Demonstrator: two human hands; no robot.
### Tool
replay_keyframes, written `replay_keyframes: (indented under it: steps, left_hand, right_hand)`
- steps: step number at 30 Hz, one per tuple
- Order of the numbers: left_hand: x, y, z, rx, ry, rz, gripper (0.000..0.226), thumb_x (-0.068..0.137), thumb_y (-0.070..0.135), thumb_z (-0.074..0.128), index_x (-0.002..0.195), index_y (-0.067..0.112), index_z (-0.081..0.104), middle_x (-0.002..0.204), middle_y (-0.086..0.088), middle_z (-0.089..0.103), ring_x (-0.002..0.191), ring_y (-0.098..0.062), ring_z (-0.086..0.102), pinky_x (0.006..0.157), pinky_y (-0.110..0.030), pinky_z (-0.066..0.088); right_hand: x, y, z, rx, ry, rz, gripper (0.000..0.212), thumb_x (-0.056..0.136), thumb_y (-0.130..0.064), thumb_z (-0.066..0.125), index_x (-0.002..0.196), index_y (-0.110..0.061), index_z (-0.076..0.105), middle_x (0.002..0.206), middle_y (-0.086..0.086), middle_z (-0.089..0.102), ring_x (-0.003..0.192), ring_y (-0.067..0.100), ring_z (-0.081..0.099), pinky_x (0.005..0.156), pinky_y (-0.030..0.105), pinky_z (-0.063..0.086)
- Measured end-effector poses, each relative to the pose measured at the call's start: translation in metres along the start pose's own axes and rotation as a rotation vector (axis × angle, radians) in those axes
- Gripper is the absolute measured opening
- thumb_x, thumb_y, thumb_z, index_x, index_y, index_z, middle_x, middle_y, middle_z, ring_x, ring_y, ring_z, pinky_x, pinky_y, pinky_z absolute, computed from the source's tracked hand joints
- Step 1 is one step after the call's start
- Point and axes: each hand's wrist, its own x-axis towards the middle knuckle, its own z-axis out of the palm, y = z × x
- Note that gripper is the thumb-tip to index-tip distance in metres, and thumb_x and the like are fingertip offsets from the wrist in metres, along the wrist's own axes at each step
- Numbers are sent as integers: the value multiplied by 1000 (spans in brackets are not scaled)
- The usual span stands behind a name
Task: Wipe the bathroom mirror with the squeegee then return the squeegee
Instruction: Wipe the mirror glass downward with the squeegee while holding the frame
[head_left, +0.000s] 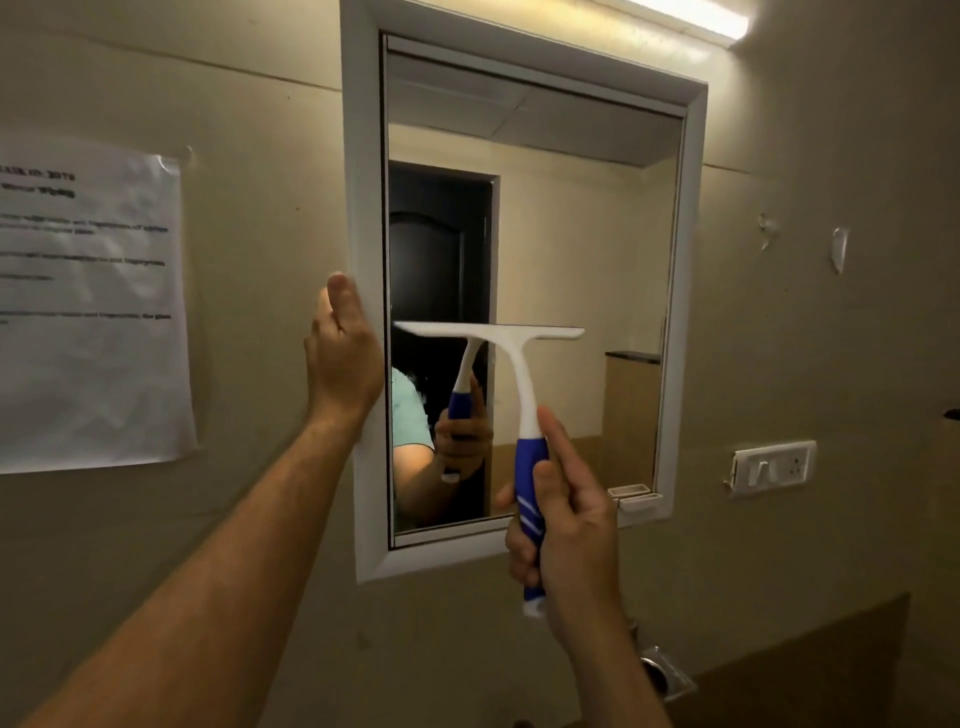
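A white-framed mirror (571, 218) hangs on the beige wall. My right hand (569, 525) is closed around the blue grip of a white squeegee (511, 358), whose blade lies level against the glass about halfway up, on the left half. My left hand (340, 353) is wrapped over the mirror frame's left edge, fingers behind the rim. The glass reflects the squeegee, a hand, a teal sleeve and a dark door.
A printed paper sheet (88, 306) is taped to the wall left of the mirror. A white switch plate (774, 467) sits to the right, a tube light (691, 15) glows above, and a metal fitting (662, 670) sticks out at lower right.
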Motion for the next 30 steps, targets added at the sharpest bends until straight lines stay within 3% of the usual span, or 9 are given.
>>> replay_keyframes:
  steps: [3, 7, 8, 9, 12, 15, 21, 25, 30]
  left_hand:
    - [-6, -4, 0, -34, 22, 8, 73, 99, 54, 14, 123, -5, 49, 117, -26, 57, 110, -37, 54, 92, -43, 45]
    - [-9, -2, 0, 0, 61, 23, 55, 102, 46, 19, 95, 8, 59, 74, -2, 59, 75, 12, 57, 62, 2, 33]
    - [-10, -2, -1, 4, 64, 27, 53, 102, 44, 20, 85, 11, 57, 65, 0, 52, 64, 12, 54, 54, 2, 33]
    - [-10, -2, -1, 6, 62, 23, 57, 102, 45, 20, 83, 7, 57, 64, -6, 52, 64, 6, 56, 52, -1, 36]
    - [-16, -11, -3, 10, 48, -1, 71, 100, 51, 17, 113, -9, 52, 83, -16, 61, 85, -16, 61, 65, -18, 44]
    - [-27, -16, -6, 8, 46, 9, 61, 100, 50, 19, 104, 1, 55, 70, 6, 53, 67, 9, 54, 56, 1, 36]
    - [-31, -21, -7, -9, 37, 60, 41, 99, 49, 20, 70, 27, 39, 58, 7, 36, 47, 5, 40, 44, -7, 31]
    - [-30, -21, -6, -47, 49, 66, 39, 101, 41, 23, 69, 28, 40, 59, 9, 39, 49, 10, 43, 46, -3, 32]
    - [-28, -23, -8, -70, 36, 57, 36, 102, 39, 23, 72, 32, 41, 62, 13, 40, 52, 16, 43, 50, -1, 32]
  right_hand:
    - [-13, 16, -6, -31, -15, 9, 40, 88, -41, 47, 122, -59, 58, 74, 5, 68, 44, 14, 43, 38, 26, 38]
    - [-39, 41, -17, -50, 9, 101, 40, 87, -41, 48, 121, -60, 58, 72, 6, 68, 44, 16, 44, 38, 26, 38]
    - [-46, 45, -20, -50, 11, 125, 40, 87, -40, 48, 121, -60, 58, 72, 6, 68, 44, 16, 44, 38, 26, 38]
    - [-51, 47, -22, -48, 8, 137, 40, 87, -40, 48, 121, -59, 59, 73, 7, 68, 44, 17, 45, 38, 26, 39]
    - [-50, 42, -22, -50, 16, 110, 39, 85, -47, 51, 123, -56, 59, 75, 8, 69, 44, 17, 45, 38, 26, 40]
    - [-30, 28, -14, -85, 48, 66, 36, 86, -51, 51, 120, -59, 58, 76, 7, 70, 43, 14, 48, 37, 26, 42]
    - [-28, 31, -10, -129, 18, 41, 38, 88, -45, 48, 119, -67, 53, 72, 8, 69, 54, 20, 61, 47, 31, 54]
    - [-54, 46, -11, -174, 32, 122, 41, 90, -42, 44, 123, -66, 51, 82, 7, 70, 48, 15, 49, 42, 25, 44]
    - [-49, 31, -7, -186, 97, 60, 40, 91, -40, 47, 128, -57, 54, 76, 1, 67, 50, 12, 53, 41, 23, 47]
